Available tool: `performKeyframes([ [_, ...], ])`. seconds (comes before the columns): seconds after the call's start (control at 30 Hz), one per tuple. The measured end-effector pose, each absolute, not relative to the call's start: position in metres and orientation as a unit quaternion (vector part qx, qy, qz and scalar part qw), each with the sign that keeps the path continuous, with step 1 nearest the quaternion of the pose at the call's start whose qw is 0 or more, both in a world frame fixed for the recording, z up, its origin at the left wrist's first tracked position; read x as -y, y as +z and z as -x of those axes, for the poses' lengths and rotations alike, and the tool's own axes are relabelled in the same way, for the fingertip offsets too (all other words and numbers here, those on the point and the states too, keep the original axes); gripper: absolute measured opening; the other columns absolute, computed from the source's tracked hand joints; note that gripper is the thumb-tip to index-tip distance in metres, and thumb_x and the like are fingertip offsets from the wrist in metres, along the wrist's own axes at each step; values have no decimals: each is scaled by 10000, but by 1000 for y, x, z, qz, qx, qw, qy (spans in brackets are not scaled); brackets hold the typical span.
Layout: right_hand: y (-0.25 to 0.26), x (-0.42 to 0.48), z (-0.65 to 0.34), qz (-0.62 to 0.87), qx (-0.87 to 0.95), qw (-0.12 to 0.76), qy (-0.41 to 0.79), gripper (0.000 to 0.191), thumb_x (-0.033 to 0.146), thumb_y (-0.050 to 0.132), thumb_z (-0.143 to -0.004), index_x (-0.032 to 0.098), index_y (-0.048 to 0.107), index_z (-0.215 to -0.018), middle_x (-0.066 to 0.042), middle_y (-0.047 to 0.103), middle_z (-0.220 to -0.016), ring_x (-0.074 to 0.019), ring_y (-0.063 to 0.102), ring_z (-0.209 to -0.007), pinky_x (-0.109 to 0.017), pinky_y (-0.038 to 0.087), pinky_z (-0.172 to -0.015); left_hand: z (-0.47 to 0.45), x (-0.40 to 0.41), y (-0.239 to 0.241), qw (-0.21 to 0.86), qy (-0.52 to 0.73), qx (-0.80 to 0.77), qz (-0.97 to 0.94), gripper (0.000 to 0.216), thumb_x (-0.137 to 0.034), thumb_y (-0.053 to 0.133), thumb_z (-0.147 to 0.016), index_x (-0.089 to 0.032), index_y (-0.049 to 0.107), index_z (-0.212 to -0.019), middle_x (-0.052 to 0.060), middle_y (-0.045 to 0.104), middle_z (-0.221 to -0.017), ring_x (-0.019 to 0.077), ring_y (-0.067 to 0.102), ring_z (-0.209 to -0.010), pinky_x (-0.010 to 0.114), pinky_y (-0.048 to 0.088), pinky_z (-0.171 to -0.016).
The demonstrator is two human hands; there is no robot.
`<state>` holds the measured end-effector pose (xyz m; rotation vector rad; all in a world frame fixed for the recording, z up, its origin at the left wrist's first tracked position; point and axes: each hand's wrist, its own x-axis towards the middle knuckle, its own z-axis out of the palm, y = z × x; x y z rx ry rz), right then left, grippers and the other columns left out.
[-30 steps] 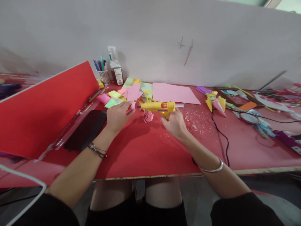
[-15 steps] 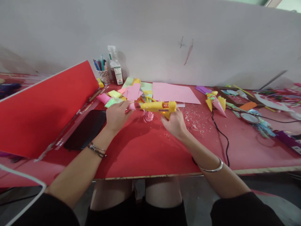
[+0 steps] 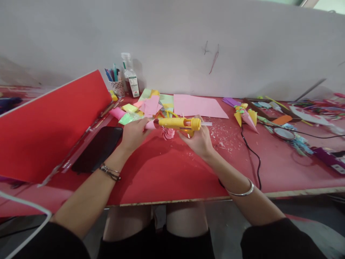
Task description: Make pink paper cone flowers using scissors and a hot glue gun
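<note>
Seen from my head camera, at a red table [image 3: 167,180] strewn with craft paper: my right hand [image 3: 198,138] grips the handle of a yellow glue gun [image 3: 179,123], its nozzle pointing left at a small pink paper piece [image 3: 150,125] pinched in the fingers of my left hand [image 3: 133,133]. Both are held just above the table, near its middle, with a curled pink paper flower [image 3: 169,133] lying directly beneath the gun.

The risks, as I judge them: the nozzle sits almost against my left fingertips, so hot glue could burn them. A drip could land on the flower below. The black cord [image 3: 254,158] trails off the near edge beside my right arm and could snag and jerk the gun.

The count: one glue gun, one paper piece in hand, one flower on the table. One large pink sheet [image 3: 199,106] lies far, by the wall. One black phone [image 3: 98,147] rests on the left beside one tilted red board [image 3: 51,122]. One cup of pens [image 3: 116,84] and one bottle [image 3: 131,77] stand at the far left. The loose coloured scraps [image 3: 151,102] overlap too much to count.
</note>
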<state>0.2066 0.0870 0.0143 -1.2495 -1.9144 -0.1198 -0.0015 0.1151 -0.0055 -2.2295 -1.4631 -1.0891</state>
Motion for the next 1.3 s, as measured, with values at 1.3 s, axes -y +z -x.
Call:
performKeyframes([
  [1.3, 15, -85, -209, 523, 779, 344, -36, 162, 210, 454, -675, 182, 506, -826, -34, 536, -745, -116, 471, -534, -246, 326, -444, 5, -121, -5, 123, -400, 462, 782, 198, -306, 424, -763, -197, 453, -600, 29, 554, -596, 151, 512, -579, 248, 369, -505],
])
